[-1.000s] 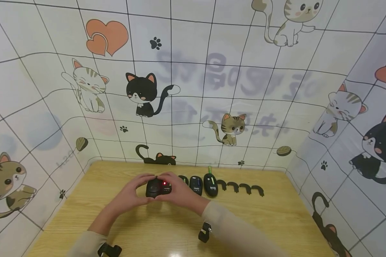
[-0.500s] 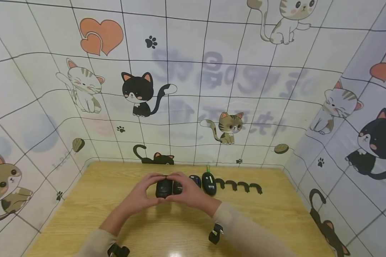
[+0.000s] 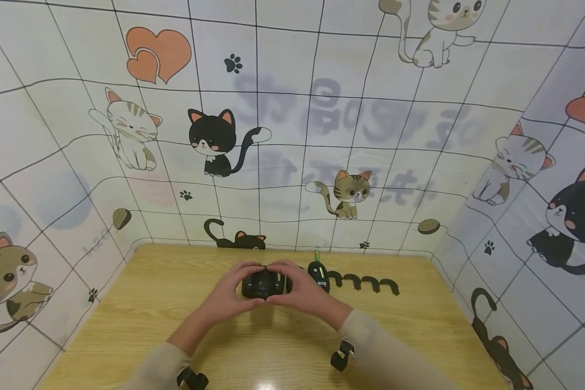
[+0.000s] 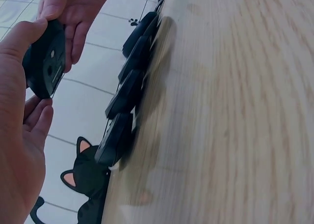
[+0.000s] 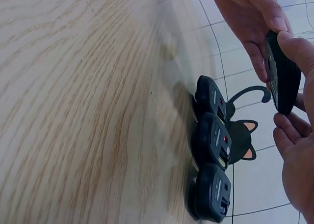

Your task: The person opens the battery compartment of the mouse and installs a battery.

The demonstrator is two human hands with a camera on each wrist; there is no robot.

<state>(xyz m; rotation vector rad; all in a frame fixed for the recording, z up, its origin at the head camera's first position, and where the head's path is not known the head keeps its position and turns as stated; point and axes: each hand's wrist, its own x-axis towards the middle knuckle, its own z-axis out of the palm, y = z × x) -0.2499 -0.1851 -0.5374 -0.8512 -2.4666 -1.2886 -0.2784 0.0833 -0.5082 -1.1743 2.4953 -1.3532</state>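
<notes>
My left hand (image 3: 226, 295) and right hand (image 3: 302, 290) hold one black computer mouse (image 3: 260, 286) between them, thumbs near and fingers at its far end. In the left wrist view the held mouse (image 4: 46, 62) shows its underside, with a sensor hole. It is off the table, above a row of similar black mice (image 4: 116, 140). Several of these lie belly up; one mouse (image 5: 214, 140) has a red light in the right wrist view. Another black mouse (image 3: 320, 275) with a bright green strip lies right of my right hand, which hides part of the row.
Several dark curved pieces (image 3: 371, 283) continue the row rightward. The wooden table (image 3: 253, 352) ends at a wall covering (image 3: 283, 124) printed with cats. Each wrist wears a small black device, one of them a black clip (image 3: 342, 356) at the right sleeve.
Both hands have moved right along the row, carrying the held mouse with them. Mice at the left end of the row, seen beside the hands earlier, are now covered.
</notes>
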